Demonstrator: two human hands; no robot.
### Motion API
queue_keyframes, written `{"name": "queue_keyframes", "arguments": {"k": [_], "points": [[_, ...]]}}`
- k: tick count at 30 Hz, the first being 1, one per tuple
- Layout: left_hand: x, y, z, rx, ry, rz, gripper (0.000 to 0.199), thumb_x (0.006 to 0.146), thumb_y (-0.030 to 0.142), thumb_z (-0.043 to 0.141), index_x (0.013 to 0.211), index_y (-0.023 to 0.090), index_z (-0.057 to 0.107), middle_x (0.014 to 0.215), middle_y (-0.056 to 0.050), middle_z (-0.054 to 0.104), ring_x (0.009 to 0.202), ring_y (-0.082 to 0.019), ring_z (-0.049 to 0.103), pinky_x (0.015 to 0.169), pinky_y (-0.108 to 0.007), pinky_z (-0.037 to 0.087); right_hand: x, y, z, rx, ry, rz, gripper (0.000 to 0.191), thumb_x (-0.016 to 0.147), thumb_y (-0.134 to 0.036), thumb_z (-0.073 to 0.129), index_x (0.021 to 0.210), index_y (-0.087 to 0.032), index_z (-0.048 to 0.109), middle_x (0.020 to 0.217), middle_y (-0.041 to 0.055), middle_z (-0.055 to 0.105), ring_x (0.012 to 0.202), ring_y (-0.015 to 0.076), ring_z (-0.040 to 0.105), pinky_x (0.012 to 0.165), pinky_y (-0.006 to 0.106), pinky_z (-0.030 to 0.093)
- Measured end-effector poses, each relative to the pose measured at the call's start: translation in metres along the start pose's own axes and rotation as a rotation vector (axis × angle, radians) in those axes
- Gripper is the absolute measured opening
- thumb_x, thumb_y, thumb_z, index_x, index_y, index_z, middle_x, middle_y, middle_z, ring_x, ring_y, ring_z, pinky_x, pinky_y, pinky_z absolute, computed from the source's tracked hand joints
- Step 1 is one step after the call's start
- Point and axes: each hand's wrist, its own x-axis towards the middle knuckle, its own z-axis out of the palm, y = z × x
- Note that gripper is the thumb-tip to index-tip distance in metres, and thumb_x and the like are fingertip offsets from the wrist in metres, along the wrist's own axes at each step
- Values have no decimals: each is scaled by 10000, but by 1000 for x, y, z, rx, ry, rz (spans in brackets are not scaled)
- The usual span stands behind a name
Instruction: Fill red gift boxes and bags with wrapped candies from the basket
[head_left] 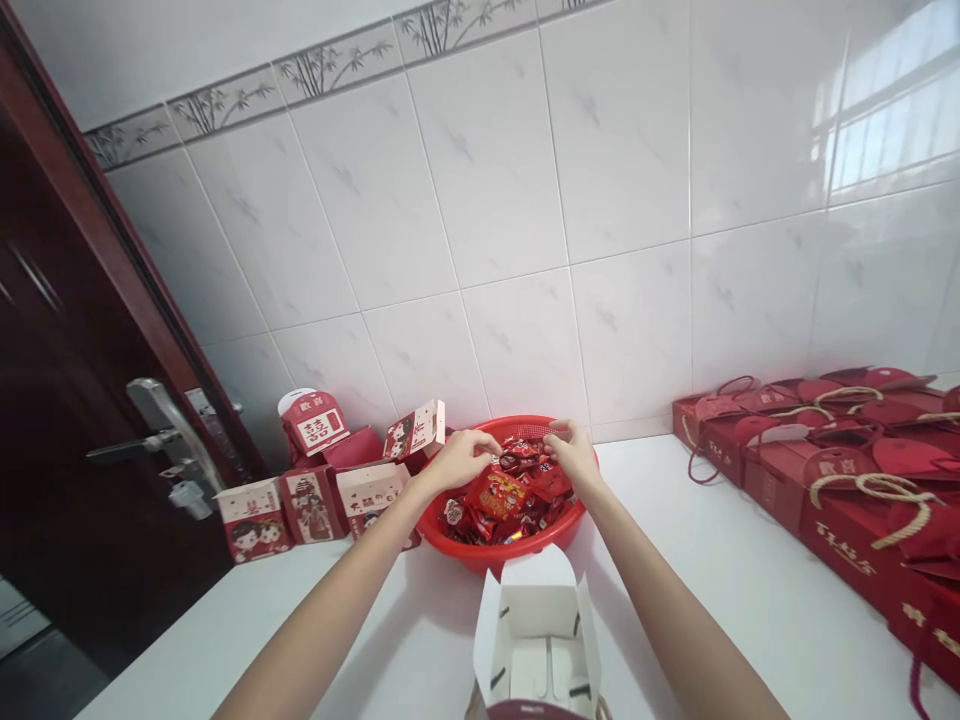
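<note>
- Left hand [466, 459] and right hand [574, 456] are hovering over the candy packets [501, 494], fingers curling part-open; whether either is gripping one, I cannot tell.
- The packets are lying heaped in the red basket [480, 560], probably weighing little and sliding slickly; their crimped edges are offering the best pinch.
- Nearer, the open white box [534, 590] is standing on the counter [442, 620], its thin card walls likely flexing if squeezed.
- Red boxes [780, 478] are lining the right.

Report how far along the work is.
Looks done: the red boxes at right, closed, contents unseen. In hand: left hand and right hand are at the sweets in the red basket; grip unclear. Apparently left: the front box, open and empty.
</note>
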Motion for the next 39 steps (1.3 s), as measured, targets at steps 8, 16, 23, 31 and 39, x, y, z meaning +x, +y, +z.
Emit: {"name": "queue_keyframes", "arguments": {"k": [8,16,23,31,39], "points": [[68,0,57,233,-201,-156,591,755,284,730,1336,275,620,1372,-100,637,1245,-331,609,1033,-409,482,2,0,2,70,20,27,278,668,-273,586,943,-231,573,797,6,681,748,204,683,648,295,512],[63,-15,66,221,-184,-157,480,697,72,684,1143,247,715,1194,-132,711,1160,-375,647,978,-447,489,0,-6,1,117,17,57,238,652,-248,606,888,-234,587,753,-15,685,679,191,686,587,282,490],[41,-30,53,-47,-133,-32,364,739,158,693,1101,195,699,1099,-38,750,1046,-267,681,911,-316,504,-4,-10,2,127,17,48,200,647,-228,624,847,-230,607,720,-20,680,647,184,676,576,281,495],[36,-21,60,-790,-10,94,412,733,434,801,992,139,673,1019,-87,734,984,-257,667,867,-366,522,-8,-17,1,160,-80,85,223,707,-318,731,868,-217,614,646,-18,665,495,145,605,470,249,456],[34,-22,64,-984,-27,19,492,679,485,842,992,142,678,1002,-80,738,926,-243,695,874,-411,547,-9,-15,0,20,-92,59,172,759,-340,655,862,-205,626,749,24,690,556,156,623,497,263,474]]}}
